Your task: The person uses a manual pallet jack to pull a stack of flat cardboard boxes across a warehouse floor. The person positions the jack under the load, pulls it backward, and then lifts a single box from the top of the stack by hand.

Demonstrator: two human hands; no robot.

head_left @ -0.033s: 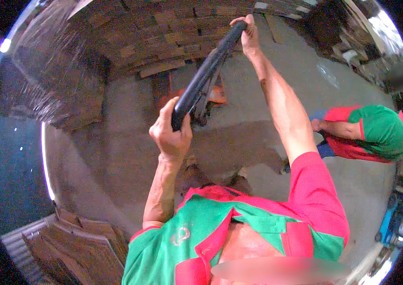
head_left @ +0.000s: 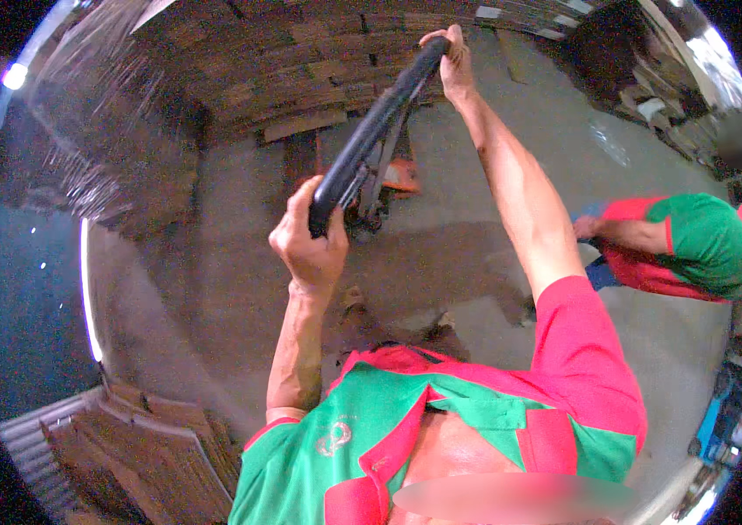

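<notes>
A thick black handle bar [head_left: 377, 134] slants across the upper middle, its near end at the left and its far end at the right. My left hand [head_left: 308, 243] is closed round the near end, thumb and fingers on either side. At the far end my right hand [head_left: 453, 68] grips the bar with its arm stretched out. Thinner struts run from the bar down to a low orange hand pallet truck [head_left: 401, 178] on the floor. Small dark wheels [head_left: 367, 219] show beneath it; the bar and struts partly hide the rest.
Stacked flat brown cardboard [head_left: 257, 66] fills the far side. Shiny wrapped stacks [head_left: 100, 149] stand at the left, more cardboard sheets [head_left: 139, 451] at the lower left. A person in a green and red shirt [head_left: 708, 245] bends at the right. Blue equipment [head_left: 715, 416] is at the right edge.
The handle bar and both my hands sit slightly farther left. My grip stays the same.
</notes>
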